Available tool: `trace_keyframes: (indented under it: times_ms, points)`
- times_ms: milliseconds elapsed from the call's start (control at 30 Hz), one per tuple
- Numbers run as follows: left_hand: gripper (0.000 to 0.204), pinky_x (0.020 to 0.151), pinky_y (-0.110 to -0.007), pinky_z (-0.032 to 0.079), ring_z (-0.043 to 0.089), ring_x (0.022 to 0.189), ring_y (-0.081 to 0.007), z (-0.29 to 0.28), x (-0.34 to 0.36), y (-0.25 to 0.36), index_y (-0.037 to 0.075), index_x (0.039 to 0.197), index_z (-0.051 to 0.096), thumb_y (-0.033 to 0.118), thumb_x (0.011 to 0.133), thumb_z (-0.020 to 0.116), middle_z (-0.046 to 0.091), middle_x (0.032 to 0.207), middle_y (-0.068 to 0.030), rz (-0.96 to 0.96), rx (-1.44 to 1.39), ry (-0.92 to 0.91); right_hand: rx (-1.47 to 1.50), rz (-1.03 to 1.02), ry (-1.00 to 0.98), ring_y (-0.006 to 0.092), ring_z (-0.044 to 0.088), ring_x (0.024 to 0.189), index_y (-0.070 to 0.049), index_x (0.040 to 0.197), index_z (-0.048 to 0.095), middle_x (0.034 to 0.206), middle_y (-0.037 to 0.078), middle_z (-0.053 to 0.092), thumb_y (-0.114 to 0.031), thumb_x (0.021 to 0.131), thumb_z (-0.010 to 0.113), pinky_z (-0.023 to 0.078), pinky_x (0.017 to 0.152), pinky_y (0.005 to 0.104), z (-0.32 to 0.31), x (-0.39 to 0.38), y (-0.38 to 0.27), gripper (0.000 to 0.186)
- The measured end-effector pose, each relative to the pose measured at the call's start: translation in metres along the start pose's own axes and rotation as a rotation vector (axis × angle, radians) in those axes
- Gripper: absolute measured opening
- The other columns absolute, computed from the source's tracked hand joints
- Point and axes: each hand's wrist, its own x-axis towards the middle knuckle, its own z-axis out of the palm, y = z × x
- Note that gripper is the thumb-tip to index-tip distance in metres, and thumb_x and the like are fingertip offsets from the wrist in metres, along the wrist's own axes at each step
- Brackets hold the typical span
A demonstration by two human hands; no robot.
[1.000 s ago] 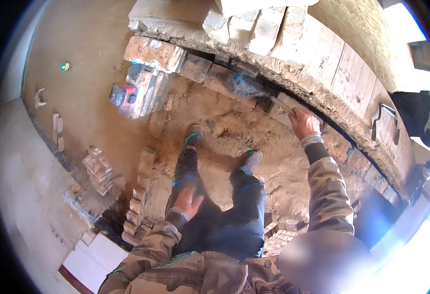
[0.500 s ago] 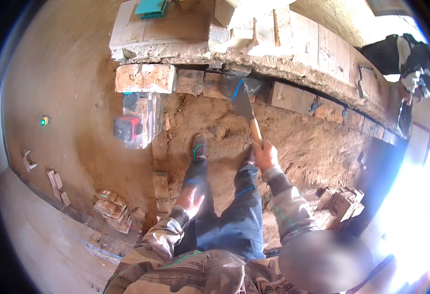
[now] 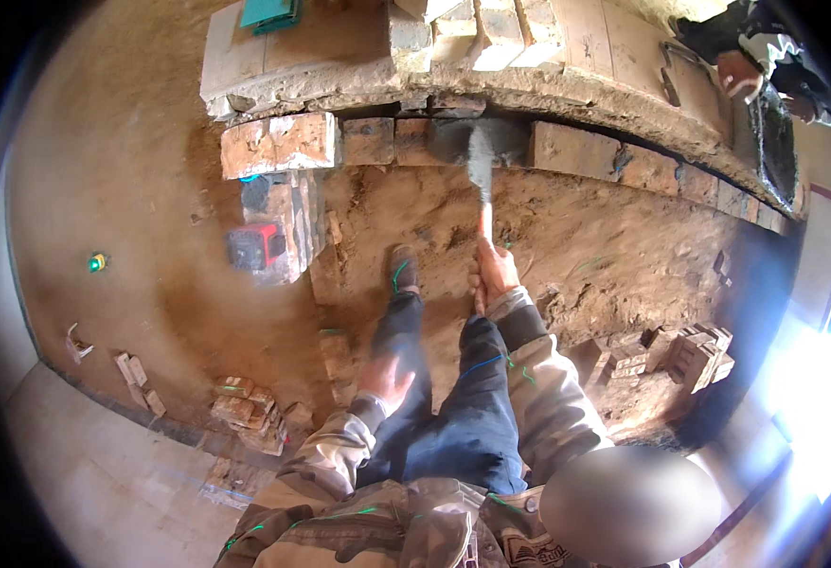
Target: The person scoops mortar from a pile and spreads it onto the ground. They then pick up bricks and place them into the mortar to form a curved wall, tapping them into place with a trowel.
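My right hand (image 3: 497, 270) is wrapped round the wooden handle of a trowel (image 3: 481, 170), in front of my right knee. The trowel's grey blade points away from me and lies on dark wet mortar (image 3: 507, 142). This mortar covers a stretch of the low brick course, between a brick (image 3: 415, 142) on the left and a longer brick (image 3: 574, 154) on the right. Low on my left thigh rests my left hand (image 3: 387, 381), fingers laid out and holding nothing.
Behind the course runs a ledge (image 3: 311, 80) bearing upright bricks (image 3: 496, 33) and a turquoise object (image 3: 270, 13). A red-and-black device (image 3: 256, 246) sits on a brick pier at left. Brick piles (image 3: 250, 412) (image 3: 699, 355) flank me. Another person's hand (image 3: 739, 76) shows at far right.
The trowel has swung from a slant to nearly straight ahead, its blade now flatter on the mortar. My right hand has risen slightly. The other person's hand at far right has moved.
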Motion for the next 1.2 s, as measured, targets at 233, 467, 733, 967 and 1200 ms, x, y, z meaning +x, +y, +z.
trace_keyframes:
  times_ms: [233,467,733,967,1200]
  points:
    - [0.055,0.098,-0.047,0.048,0.059,0.113,-0.0401,0.013,-0.001,-0.011,0.000,0.122,0.064,0.046,0.092,0.067,0.065,0.119,-0.0222,-0.038,0.068,-0.038,-0.151,0.048,-0.162,0.0121,0.046,0.042,-0.011,0.085,0.051,0.062,-0.001,0.051,-0.049,0.100,0.057,0.038,0.034,0.0297,0.023,0.001,0.008,0.042]
    - [0.058,0.097,-0.049,0.048,0.059,0.113,-0.0393,0.019,-0.003,-0.007,0.006,0.132,0.059,0.049,0.093,0.062,0.063,0.122,-0.0200,-0.004,0.220,-0.094,0.013,0.199,-0.321,0.0106,0.041,0.041,-0.013,0.087,0.050,0.059,-0.003,0.045,-0.052,0.101,0.055,0.033,0.035,0.0281,0.017,-0.010,-0.005,0.042]
    - [0.051,0.100,-0.047,0.047,0.058,0.113,-0.0395,0.033,0.001,0.014,0.000,0.122,0.065,0.041,0.092,0.067,0.065,0.121,-0.0200,0.035,0.204,-0.075,0.423,0.300,-0.478,0.0107,0.038,0.043,-0.016,0.086,0.047,0.060,-0.006,0.040,-0.055,0.102,0.053,0.030,0.038,0.0292,-0.059,0.016,-0.016,0.042]
    - [0.052,0.098,-0.049,0.046,0.058,0.113,-0.0402,0.052,0.012,0.031,0.003,0.125,0.062,0.043,0.092,0.066,0.064,0.122,-0.0196,0.135,0.190,-0.069,0.484,0.207,-0.328,0.0083,0.038,0.044,-0.018,0.085,0.046,0.062,-0.007,0.042,-0.055,0.101,0.055,0.030,0.038,0.0259,-0.093,0.003,-0.042,0.040]
    - [0.056,0.105,-0.047,0.044,0.055,0.121,-0.0414,0.007,0.038,0.035,0.000,0.128,0.062,0.045,0.093,0.063,0.061,0.128,-0.0231,0.120,0.266,-0.218,0.516,0.103,-0.482,0.0087,0.039,0.040,-0.017,0.087,0.050,0.057,-0.005,0.044,-0.047,0.104,0.053,0.032,0.033,0.0250,-0.120,-0.086,0.004,0.035]
